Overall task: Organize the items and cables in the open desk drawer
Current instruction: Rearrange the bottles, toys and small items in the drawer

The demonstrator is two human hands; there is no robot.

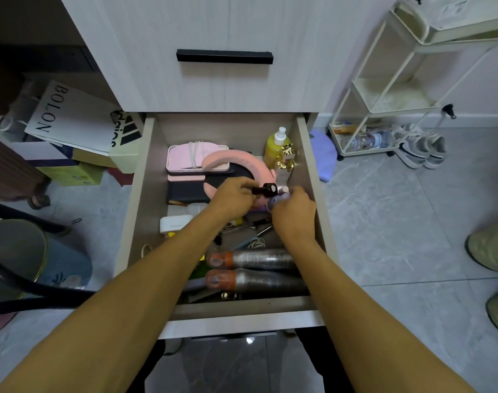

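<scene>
Holding a small black cylindrical bottle (263,190) in my left hand (233,195), just beside the round pink cushion (242,163). Right hand (294,212) grips a purple rounded item (276,201). Risk: either slips into the clutter.

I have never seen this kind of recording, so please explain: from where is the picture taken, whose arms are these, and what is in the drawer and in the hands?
There is no machine. A camera worn on a person's head looks down at their own two arms. They reach into an open drawer of a desk. The left hand pinches a small black object; the right hand curls its fingers round a small purple item, partly hidden. Inside also lie two silver bottles with orange caps, a yellow spray bottle, a pink headband, pink cases and loose cables.
</scene>
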